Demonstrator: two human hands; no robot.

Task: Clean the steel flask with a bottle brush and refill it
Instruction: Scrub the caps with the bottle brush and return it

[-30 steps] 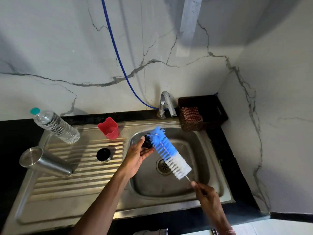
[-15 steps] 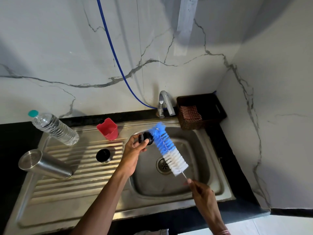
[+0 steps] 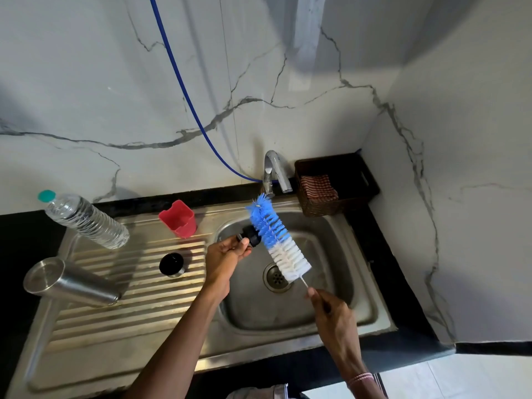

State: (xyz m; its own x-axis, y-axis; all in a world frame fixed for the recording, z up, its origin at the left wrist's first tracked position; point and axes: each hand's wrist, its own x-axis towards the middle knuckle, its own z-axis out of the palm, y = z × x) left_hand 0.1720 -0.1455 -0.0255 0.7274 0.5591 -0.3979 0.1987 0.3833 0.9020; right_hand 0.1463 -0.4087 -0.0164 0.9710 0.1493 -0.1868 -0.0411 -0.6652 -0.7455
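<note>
Over the sink (image 3: 371, 315), the left hand (image 3: 226, 256) pinches a small black stopper (image 3: 251, 235) in curled fingers (image 3: 244, 242). The right hand (image 3: 331, 311) is closed round the thin handle of the brush (image 3: 277, 243), whose blue bristles touch the stopper. The flask (image 3: 69, 280) lies on its side on the draining board (image 3: 129, 312), well apart to the left, near a water bottle (image 3: 86, 220). The step looks like scrubbing the stopper. It is probably best to turn it against the bristles, work into its grooves, hold it above the sink in case it slips, then rinse it under the tap (image 3: 275, 171).
</note>
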